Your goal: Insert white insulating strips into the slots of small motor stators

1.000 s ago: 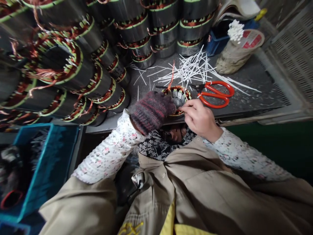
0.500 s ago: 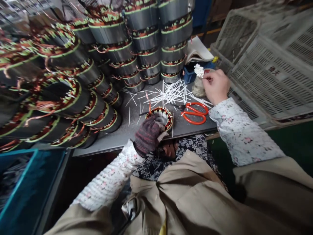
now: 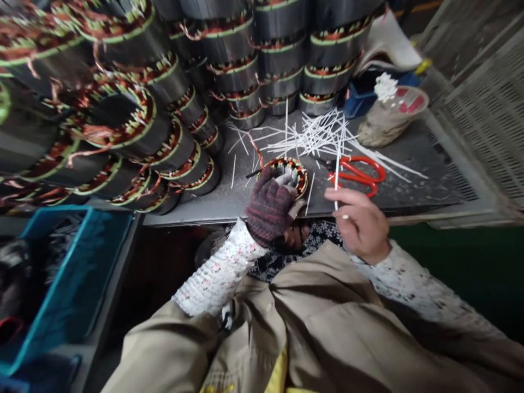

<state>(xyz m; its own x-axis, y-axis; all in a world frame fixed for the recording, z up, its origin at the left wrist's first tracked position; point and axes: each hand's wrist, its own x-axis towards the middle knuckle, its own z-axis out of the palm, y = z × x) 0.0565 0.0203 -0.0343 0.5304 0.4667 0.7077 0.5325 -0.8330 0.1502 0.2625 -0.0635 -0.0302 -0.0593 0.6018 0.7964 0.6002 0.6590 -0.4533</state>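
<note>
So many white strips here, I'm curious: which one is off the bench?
The strip pinched upright in the bare right hand; the other strips lie scattered flat on the bench.

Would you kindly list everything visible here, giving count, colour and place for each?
Copper-wound steel stator: one, grey with orange windings, bench front, under the gloved hand.
Stacked stators: many, grey, green-edged, bench back and left.
White thin strips: a scattered pile, mid-bench.
Orange-handled scissors: one, right of the stator.
Bag of white sticks: one, beige, back right.
Teal plastic crate: one, lower left.
Pale slotted crate: at least one, right.
Grey bench: one.
Left hand: dark knit glove, on the stator.
Right hand: bare, pinching one white strip.
</note>
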